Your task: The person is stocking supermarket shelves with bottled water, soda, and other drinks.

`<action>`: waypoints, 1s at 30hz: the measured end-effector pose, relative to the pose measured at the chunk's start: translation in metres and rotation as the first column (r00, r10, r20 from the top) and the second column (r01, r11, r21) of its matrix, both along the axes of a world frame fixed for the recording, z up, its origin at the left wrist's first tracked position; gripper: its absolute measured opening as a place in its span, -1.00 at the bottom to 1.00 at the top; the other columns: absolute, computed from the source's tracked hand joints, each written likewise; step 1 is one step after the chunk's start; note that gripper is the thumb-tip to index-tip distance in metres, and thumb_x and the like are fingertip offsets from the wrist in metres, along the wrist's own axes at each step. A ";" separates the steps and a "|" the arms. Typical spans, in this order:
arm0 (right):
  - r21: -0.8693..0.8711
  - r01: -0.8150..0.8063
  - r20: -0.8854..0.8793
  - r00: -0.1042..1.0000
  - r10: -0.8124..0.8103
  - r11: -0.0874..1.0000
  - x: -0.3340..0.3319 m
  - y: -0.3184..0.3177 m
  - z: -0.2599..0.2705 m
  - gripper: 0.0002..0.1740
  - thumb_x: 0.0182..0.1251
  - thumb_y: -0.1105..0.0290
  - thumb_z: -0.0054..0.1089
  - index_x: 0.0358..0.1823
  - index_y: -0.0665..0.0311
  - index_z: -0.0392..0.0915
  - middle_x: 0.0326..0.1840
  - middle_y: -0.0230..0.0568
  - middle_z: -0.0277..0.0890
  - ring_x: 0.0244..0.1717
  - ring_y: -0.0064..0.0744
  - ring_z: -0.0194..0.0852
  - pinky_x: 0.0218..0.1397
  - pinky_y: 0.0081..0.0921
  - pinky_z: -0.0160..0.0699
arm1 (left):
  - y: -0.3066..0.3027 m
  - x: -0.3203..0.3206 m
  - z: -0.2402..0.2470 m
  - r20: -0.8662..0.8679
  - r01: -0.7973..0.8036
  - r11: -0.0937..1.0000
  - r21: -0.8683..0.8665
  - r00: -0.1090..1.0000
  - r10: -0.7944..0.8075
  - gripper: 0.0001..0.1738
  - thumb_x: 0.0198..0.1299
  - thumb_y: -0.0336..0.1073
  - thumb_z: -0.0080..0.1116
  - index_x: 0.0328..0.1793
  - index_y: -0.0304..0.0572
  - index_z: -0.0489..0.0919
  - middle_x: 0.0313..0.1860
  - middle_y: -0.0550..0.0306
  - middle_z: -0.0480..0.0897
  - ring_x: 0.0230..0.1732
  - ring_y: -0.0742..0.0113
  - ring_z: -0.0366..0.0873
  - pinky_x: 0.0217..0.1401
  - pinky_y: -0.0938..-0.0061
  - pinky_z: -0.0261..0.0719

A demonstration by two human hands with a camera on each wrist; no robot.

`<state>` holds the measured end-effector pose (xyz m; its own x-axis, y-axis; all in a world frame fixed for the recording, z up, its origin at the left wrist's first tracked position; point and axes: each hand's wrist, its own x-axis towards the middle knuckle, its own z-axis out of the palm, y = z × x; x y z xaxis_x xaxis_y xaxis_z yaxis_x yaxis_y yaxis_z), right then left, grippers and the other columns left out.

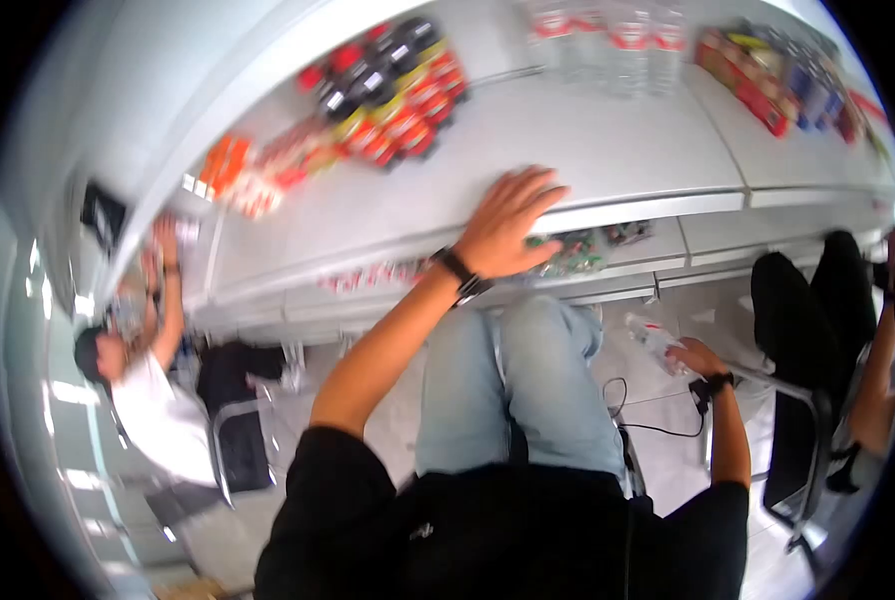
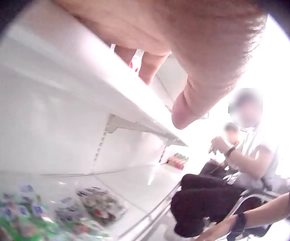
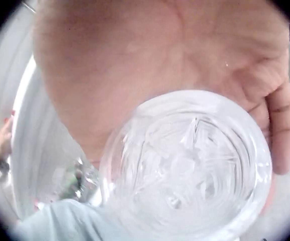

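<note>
My left hand (image 1: 513, 222) rests on the front edge of the white shelf (image 1: 608, 160), its fingers spread on the top surface; the left wrist view shows the thumb over the edge. Low at the right of my knees, my right hand (image 1: 700, 358) grips a clear plastic bottle (image 1: 652, 338) with a red and white label. The right wrist view shows the bottle's round ribbed base (image 3: 185, 165) against the palm. The bottle is held away from the shelf, tilted.
Dark-capped bottles (image 1: 388, 95) and orange packs (image 1: 226, 165) stand on the shelf's left; clear bottles (image 1: 630, 45) at the back; cans and cartons (image 1: 783, 75) at right. Green packets (image 2: 27, 218) lie on the lower shelf. Seated people are at left (image 1: 163, 415) and right (image 1: 818, 340).
</note>
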<state>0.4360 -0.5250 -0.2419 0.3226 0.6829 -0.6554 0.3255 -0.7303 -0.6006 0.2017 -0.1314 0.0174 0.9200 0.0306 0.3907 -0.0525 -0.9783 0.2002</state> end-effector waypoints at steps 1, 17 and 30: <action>0.133 0.054 0.016 0.998 -0.057 0.990 -0.005 -0.020 0.018 -0.32 0.16 -0.03 0.20 0.05 0.49 0.58 -0.02 0.14 0.62 0.01 -0.01 0.58 0.11 -0.25 0.47 | -0.013 -0.007 0.003 0.132 0.113 0.987 -0.112 0.986 -0.098 -0.34 0.05 -0.20 0.38 0.33 -0.11 0.49 0.34 -0.05 0.48 0.42 -0.07 0.34 0.46 0.02 0.28; 0.626 -0.155 0.039 0.985 0.168 0.764 -0.202 0.120 0.212 -0.13 0.00 0.44 0.48 0.39 0.35 0.27 0.25 -0.11 0.41 0.26 -0.28 0.40 0.33 -0.37 0.37 | -0.136 -0.188 -0.074 -0.028 -0.039 -0.118 -0.992 0.995 -0.096 -0.54 0.47 0.04 0.07 0.18 -0.21 0.52 0.15 0.08 0.63 0.18 0.31 0.59 0.15 0.41 0.56; 0.610 -0.678 0.473 0.727 0.498 0.410 -0.333 0.233 0.216 -0.20 0.01 0.42 0.49 0.35 0.22 0.37 0.19 0.04 0.41 0.11 0.14 0.51 0.09 -0.16 0.60 | -0.126 -0.297 -0.120 -0.307 -0.081 -0.692 -0.718 0.928 0.210 -0.35 0.40 0.24 0.06 0.36 -0.09 0.43 0.17 0.11 0.60 0.13 0.26 0.62 0.18 0.29 0.56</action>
<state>0.1031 -0.2917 -0.0254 -0.3005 0.9415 0.1527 0.6655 0.3217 -0.6736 -0.0956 -0.2574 -0.1031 0.7096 0.4418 -0.5488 -0.0421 0.8041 0.5930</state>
